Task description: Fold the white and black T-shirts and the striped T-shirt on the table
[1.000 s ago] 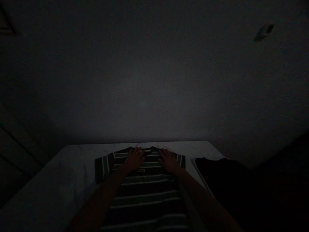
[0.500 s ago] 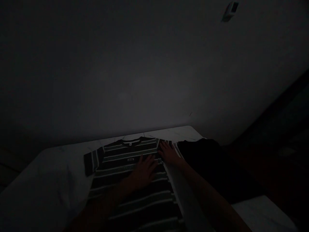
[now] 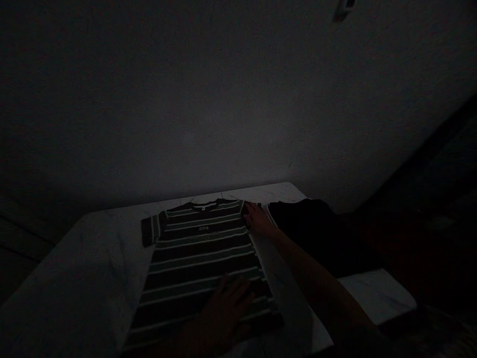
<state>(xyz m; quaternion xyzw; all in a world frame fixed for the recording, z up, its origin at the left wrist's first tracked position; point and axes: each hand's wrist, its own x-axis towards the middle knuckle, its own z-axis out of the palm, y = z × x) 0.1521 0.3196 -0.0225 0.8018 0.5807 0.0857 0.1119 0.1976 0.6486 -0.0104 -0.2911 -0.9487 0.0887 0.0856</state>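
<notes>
A dark T-shirt with green and white stripes (image 3: 201, 258) lies spread out on a white marbled table (image 3: 100, 238), its neckline toward the wall and a small label on its chest. My left hand (image 3: 227, 303) lies with fingers spread on the lower part of the shirt, dim in the low light. At the shirt's right sleeve rests my right hand (image 3: 258, 219), fingers apart and flat on the cloth. Just right of that hand lies a black garment (image 3: 320, 233).
A plain grey wall (image 3: 208, 124) rises behind the table. High on it, at the upper right, is a small box-like fixture (image 3: 348, 6). The room is very dark, and the area right of the table is hard to make out.
My left hand has moved down the shirt from the chest to its lower part. My right hand stays at the sleeve. The view has shifted, showing more of the table's near part.
</notes>
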